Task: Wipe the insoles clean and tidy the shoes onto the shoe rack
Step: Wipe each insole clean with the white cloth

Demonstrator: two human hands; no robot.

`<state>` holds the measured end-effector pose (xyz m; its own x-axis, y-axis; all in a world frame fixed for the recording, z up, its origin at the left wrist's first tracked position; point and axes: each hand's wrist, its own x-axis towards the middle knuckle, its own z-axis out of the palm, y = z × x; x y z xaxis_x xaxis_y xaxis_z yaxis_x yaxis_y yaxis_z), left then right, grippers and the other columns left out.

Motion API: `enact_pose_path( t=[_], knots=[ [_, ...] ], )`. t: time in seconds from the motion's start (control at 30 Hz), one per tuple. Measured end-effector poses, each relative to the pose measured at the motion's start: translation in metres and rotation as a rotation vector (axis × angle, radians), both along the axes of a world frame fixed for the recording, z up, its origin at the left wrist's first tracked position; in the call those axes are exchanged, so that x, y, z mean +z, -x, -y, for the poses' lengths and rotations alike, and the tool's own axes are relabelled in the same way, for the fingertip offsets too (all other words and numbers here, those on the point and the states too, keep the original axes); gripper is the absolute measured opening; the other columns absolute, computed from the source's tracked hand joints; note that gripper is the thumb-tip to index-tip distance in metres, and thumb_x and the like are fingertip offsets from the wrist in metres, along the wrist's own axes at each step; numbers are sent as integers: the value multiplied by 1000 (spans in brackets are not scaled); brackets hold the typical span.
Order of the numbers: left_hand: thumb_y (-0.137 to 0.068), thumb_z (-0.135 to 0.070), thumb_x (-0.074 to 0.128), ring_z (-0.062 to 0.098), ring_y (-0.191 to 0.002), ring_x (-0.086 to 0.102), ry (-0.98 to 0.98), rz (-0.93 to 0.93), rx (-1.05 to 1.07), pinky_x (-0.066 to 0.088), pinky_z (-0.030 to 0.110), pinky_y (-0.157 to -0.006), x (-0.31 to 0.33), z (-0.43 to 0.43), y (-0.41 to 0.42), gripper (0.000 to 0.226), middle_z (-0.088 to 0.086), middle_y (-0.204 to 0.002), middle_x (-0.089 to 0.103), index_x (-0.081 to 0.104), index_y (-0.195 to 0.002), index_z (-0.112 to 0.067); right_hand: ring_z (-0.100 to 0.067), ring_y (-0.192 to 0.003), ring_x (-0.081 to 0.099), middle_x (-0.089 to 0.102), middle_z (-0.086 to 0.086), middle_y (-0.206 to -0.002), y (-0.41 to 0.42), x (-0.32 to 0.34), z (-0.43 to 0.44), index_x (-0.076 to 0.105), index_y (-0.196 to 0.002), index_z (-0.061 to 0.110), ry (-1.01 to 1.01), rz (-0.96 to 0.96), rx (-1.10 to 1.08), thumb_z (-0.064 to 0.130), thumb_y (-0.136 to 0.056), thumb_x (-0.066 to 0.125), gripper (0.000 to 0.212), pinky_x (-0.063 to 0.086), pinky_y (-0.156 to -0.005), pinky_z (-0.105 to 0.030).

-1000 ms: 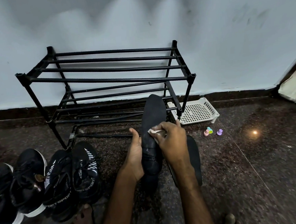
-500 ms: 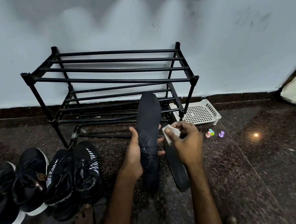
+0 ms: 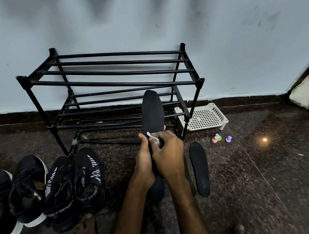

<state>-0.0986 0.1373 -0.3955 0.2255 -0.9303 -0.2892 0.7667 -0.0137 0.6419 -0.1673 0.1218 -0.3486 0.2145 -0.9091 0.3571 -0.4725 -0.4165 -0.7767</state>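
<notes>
Holding the long black foam insole [image 3: 152, 111] upright in front of me, I grip its middle with my left hand [image 3: 144, 161]. The thumb lies along the near edge and a fingertip shows round the far edge. My right hand [image 3: 168, 158] pinches a small crumpled white wipe [image 3: 152, 136] between thumb and fingers and presses it onto the insole's face just above my left thumb.

The toe end stands free above both hands, in front of the lower bars of the black metal tube shoe rack [image 3: 111, 83]. The heel end hangs below my wrists; I cannot tell whether it touches the floor.

I judge this insole to be very light, thin and bendy, so it would flop or fold if I held it by one end only. The middle seems the right place to hold it, with fingers behind the spot being rubbed so the foam has backing against the wipe. Its cloth-like face looks matt rather than slick, so it should not slide out of my grip, though hard rubbing could crease it.

The second black insole [image 3: 199, 168] lies flat on the dark speckled stone floor [image 3: 264, 182], just beside my right forearm and apart from it. The black sports shoes with white stripes [image 3: 86, 176] sit in a row on the floor to my left, below the rack's near corner, not yet on it.
</notes>
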Motion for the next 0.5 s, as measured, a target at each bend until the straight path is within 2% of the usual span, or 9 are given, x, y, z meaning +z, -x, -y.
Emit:
enact_pose_path(
  t=[0.07, 0.1, 0.13, 0.2, 0.27, 0.3, 0.37, 0.43, 0.5],
  knots=[
    [-97, -61, 26, 19, -103, 70, 24, -76, 9, 57, 29, -82, 2, -3, -5, 71, 12, -113, 71, 68, -112, -6, -6, -83, 63, 68, 3, -90, 8, -2, 8, 75, -92, 14, -39, -61, 194, 14, -85, 72, 8, 51, -76, -21],
    [-98, -62, 26, 21, -101, 70, 27, -115, 20, 58, 31, -83, 1, -4, -9, 72, 13, -113, 71, 70, -112, -6, -7, -82, 63, 68, 3, -90, 14, -3, 13, 76, -91, 14, -62, -135, 260, 13, -84, 72, 7, 52, -76, -24],
    [-97, -62, 27, 22, -101, 70, 44, -143, 6, 58, 32, -84, 1, -4, -11, 73, 14, -115, 70, 71, -113, -6, -11, -81, 64, 68, 1, -89, 18, -4, 18, 75, -89, 13, -47, -206, 257, 13, -84, 71, 6, 53, -76, -30],
    [-96, -64, 29, 25, -105, 69, 55, -166, -54, 59, 35, -84, 0, -6, -10, 75, 15, -118, 69, 73, -113, -6, -19, -79, 64, 67, -3, -90, 21, -6, 23, 74, -88, 9, 40, -238, 109, 13, -84, 69, 7, 54, -73, -36],
    [-94, -64, 30, 24, -100, 71, 29, -144, -117, 60, 34, -79, 1, -5, -4, 74, 14, -110, 72, 78, -102, -8, -18, -79, 63, 66, -4, -94, 15, -3, 20, 73, -92, 7, 107, -192, -21, 12, -86, 68, 10, 53, -72, -31],
    [-94, -64, 30, 23, -98, 72, 17, -127, -127, 60, 33, -77, 1, -4, -2, 73, 13, -106, 73, 79, -98, -9, -16, -79, 62, 65, -3, -94, 12, -2, 18, 73, -93, 6, 134, -171, -20, 11, -86, 67, 10, 51, -72, -25],
    [-96, -63, 30, 22, -100, 71, -17, -116, -111, 58, 34, -81, -1, -5, -7, 71, 12, -108, 72, 77, -102, -10, -11, -80, 61, 64, 0, -93, 10, -3, 15, 73, -93, 8, 115, -163, 125, 10, -86, 68, 9, 49, -73, -21],
    [-96, -64, 28, 25, -109, 66, -35, -120, -61, 53, 37, -91, -3, -5, -15, 73, 15, -120, 67, 69, -117, -7, -11, -82, 62, 64, 2, -90, 15, -5, 18, 75, -91, 11, 7, -212, 306, 11, -83, 71, 9, 52, -77, -26],
    [-96, -65, 28, 25, -108, 64, -22, -131, -57, 49, 39, -95, -4, -6, -18, 75, 15, -122, 65, 71, -117, -8, -12, -80, 63, 67, 1, -88, 22, -6, 23, 76, -88, 13, -43, -253, 295, 15, -82, 75, 6, 54, -75, -33]
  ],
)
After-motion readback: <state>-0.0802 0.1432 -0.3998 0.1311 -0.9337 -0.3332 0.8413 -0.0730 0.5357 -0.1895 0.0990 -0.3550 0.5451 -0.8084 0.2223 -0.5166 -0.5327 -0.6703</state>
